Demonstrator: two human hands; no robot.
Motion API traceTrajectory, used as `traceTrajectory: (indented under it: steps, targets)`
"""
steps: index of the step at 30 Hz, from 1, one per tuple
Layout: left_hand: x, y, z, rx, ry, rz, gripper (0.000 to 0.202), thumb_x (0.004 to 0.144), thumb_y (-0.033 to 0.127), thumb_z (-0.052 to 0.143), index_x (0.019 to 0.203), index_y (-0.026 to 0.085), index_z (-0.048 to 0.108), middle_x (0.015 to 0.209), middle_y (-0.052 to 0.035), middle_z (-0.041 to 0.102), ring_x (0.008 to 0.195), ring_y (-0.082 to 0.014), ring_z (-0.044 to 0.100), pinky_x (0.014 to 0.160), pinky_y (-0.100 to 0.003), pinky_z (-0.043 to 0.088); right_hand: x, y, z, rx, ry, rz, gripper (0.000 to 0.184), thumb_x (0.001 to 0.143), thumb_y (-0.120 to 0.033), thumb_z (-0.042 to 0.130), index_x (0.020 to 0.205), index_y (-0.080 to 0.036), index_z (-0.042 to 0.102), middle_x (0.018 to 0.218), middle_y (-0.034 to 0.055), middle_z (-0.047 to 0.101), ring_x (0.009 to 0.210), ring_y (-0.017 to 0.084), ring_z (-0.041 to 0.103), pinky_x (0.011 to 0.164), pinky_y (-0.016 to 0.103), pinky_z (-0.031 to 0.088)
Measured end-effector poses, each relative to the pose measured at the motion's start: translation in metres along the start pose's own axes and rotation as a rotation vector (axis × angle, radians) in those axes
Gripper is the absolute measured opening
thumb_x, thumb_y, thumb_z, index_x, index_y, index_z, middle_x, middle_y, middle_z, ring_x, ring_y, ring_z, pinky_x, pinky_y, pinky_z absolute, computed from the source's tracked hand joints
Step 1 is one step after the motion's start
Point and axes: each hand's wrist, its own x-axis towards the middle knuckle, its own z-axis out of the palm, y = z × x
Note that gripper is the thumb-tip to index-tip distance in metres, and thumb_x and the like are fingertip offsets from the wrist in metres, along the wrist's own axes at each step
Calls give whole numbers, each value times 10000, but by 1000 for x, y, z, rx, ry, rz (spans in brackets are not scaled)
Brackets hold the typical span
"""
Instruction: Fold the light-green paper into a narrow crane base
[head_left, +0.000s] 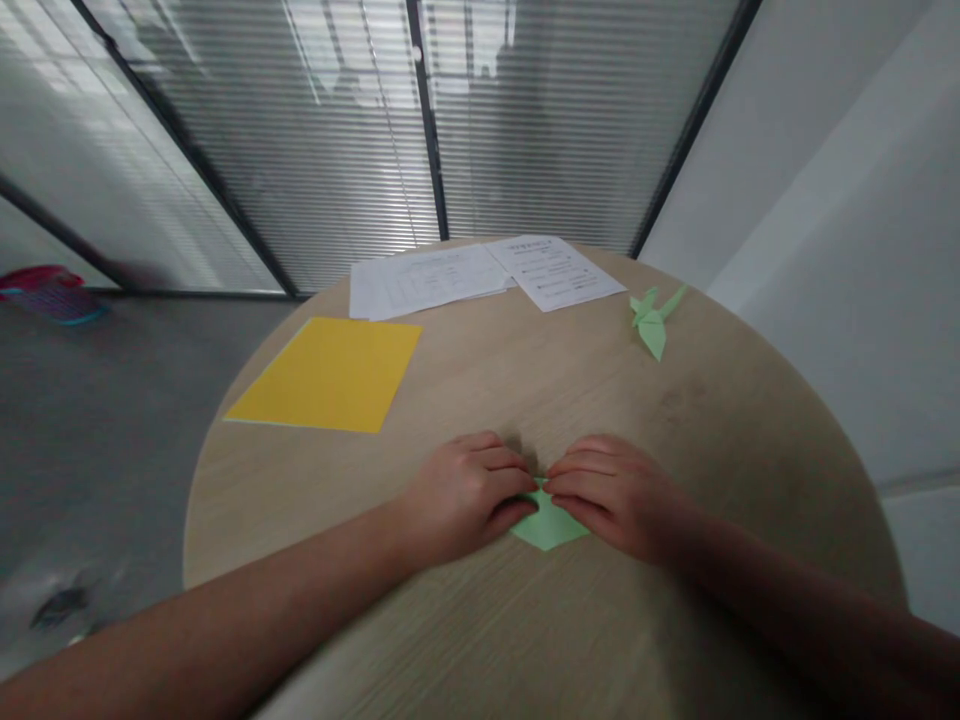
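Note:
A piece of light green origami paper [547,527] lies folded on the table near its front, one pointed corner towards me. From the left, my left hand [474,492] pinches its upper edge, fingers curled and thumb on the paper. My right hand [616,490] grips the same paper from the right, its fingertips almost meeting those of the left. The upper part of the sheet is hidden under both hands. Beyond my right hand, at the table's far right, sits a finished-looking green paper crane [651,322].
A stack of yellow paper [330,375] lies on the round wooden table [465,385] at the left. White printed sheets [427,280] overlap along the far edge. Behind stand glass panels with blinds [315,160]. A pink and blue basket [54,295] is on the floor.

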Motion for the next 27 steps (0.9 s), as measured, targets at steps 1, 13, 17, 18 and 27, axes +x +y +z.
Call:
traceTrajectory:
  steps: [1,13,17,18,27]
  targets:
    - [1,0,-1,-19,-4,-11,162,1002,277,630,1059,173,740,979,-53,767,870,-212,670,789,-338,527,0,0,0,17,-8,30,153,1029,-217,586,1069,-190,731,971,58,785,890,228,687,850,397,527]
    - [0,-10,-13,-358,268,-475,425,937,375,648,1318,189,626,1145,-97,730,973,-223,680,774,-339,546,-5,5,5,349,214,549,192,917,-272,684,1084,-241,774,845,34,781,705,184,725,642,291,569]
    - [-3,-8,-27,-170,593,-480,276,921,347,639,1138,177,654,1031,-78,694,857,-192,625,728,-317,518,2,7,-9,251,516,554,93,927,-270,673,861,-228,724,757,29,752,661,191,720,609,297,570]
    - [-3,-5,-30,-124,621,-444,184,927,322,626,1041,180,653,954,-58,675,798,-174,599,703,-300,502,3,4,-15,143,566,471,101,935,-245,665,844,-229,707,764,30,746,687,192,717,639,305,569]
    - [-6,1,-24,52,295,-192,421,1022,314,503,622,188,523,573,14,489,550,-128,465,553,-258,299,3,-26,-13,-472,271,-134,203,993,-88,587,878,-204,707,756,20,699,709,194,583,675,359,420]
